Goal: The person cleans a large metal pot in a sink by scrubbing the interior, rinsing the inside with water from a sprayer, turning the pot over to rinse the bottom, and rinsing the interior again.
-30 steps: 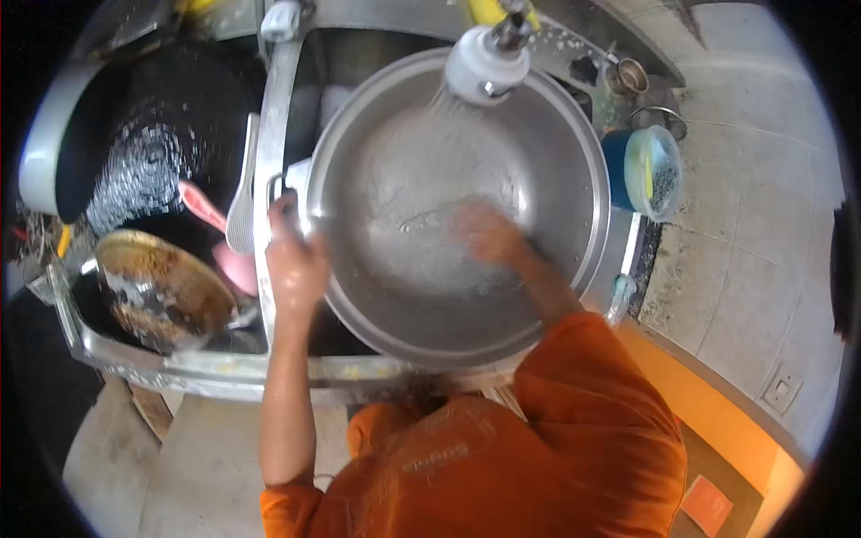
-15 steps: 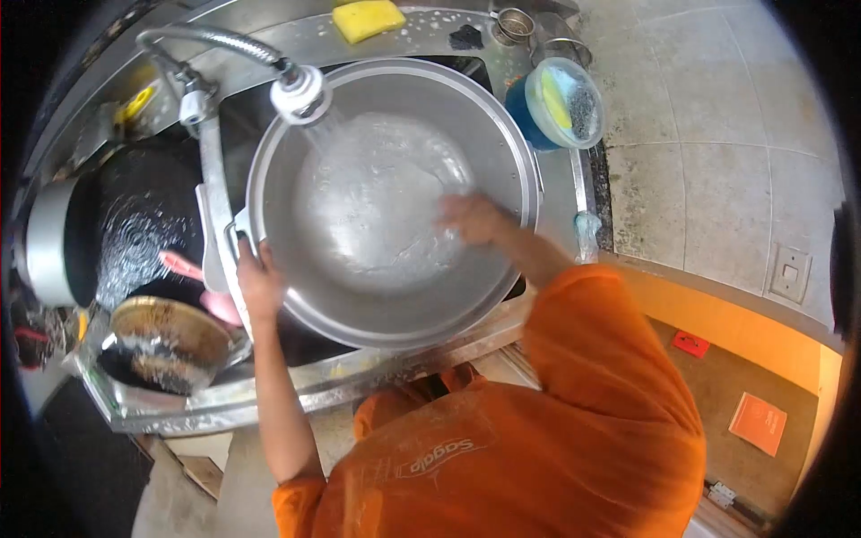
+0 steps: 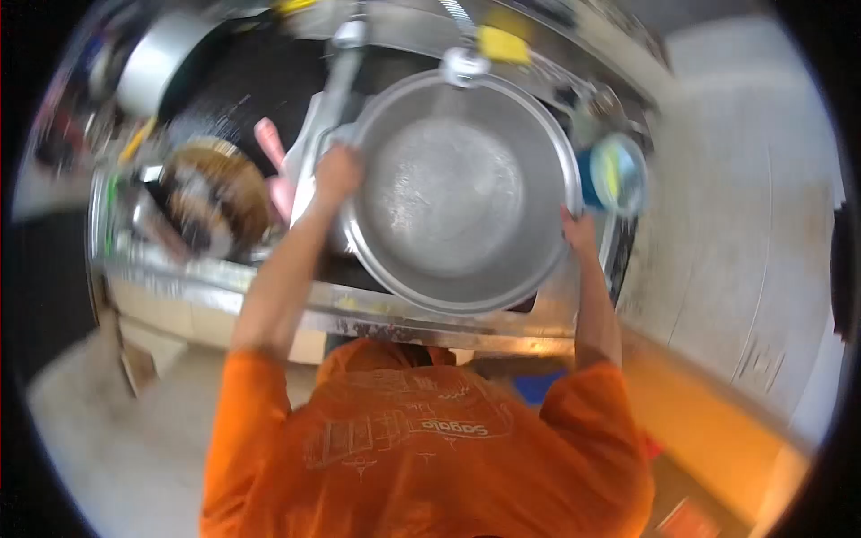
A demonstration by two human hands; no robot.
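At centre, the big pot (image 3: 457, 193) sits between both hands: the left hand (image 3: 340, 172) grips its left side, forearm slanting up; the right hand (image 3: 578, 228) is closed on its right rim.

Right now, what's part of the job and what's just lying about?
In use: big metal basin, left hand and right hand holding its sides; faucet head at its far rim.
Lying about, seemingly: yellow sponge, blue tub, pink handle, browned pan.
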